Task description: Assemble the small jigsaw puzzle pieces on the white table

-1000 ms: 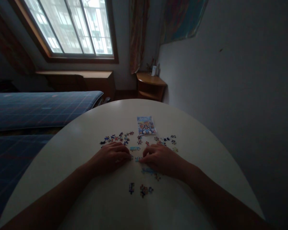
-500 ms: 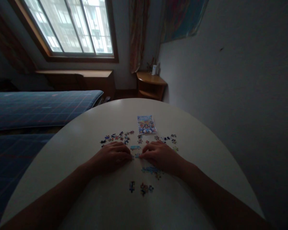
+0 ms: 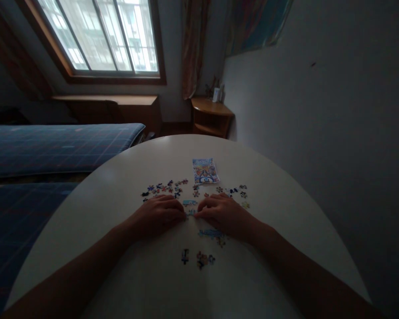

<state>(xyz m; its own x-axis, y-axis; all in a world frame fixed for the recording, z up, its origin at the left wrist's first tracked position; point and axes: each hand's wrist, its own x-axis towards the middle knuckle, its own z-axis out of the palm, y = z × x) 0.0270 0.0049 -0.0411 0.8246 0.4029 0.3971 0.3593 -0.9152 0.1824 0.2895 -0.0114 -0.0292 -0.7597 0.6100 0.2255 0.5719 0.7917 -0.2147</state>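
My left hand (image 3: 161, 212) and my right hand (image 3: 221, 213) rest on the round white table, fingertips facing each other across a narrow gap. Small light-blue jigsaw puzzle pieces (image 3: 191, 212) lie between them. Each hand is closed in a pinch on a piece at its own side, partly covered by the fingers. Just beyond the fingertips lies a joined light-blue strip of puzzle (image 3: 189, 202). Another blue joined section (image 3: 211, 232) sits beside and partly under my right hand. Nearer to me are a dark piece (image 3: 185, 256) and a small joined cluster (image 3: 202, 259).
Loose puzzle pieces (image 3: 164, 188) are scattered beyond my left hand, and more pieces (image 3: 233, 190) lie beyond my right. A colourful printed picture sheet (image 3: 205, 171) lies farther back on the table (image 3: 146, 155). A bed with a plaid mattress (image 3: 60, 148) stands at the left.
My left fingertips have moved slightly toward my right ones, and the gap between the pinched pieces has narrowed. The whole view has shifted a little.
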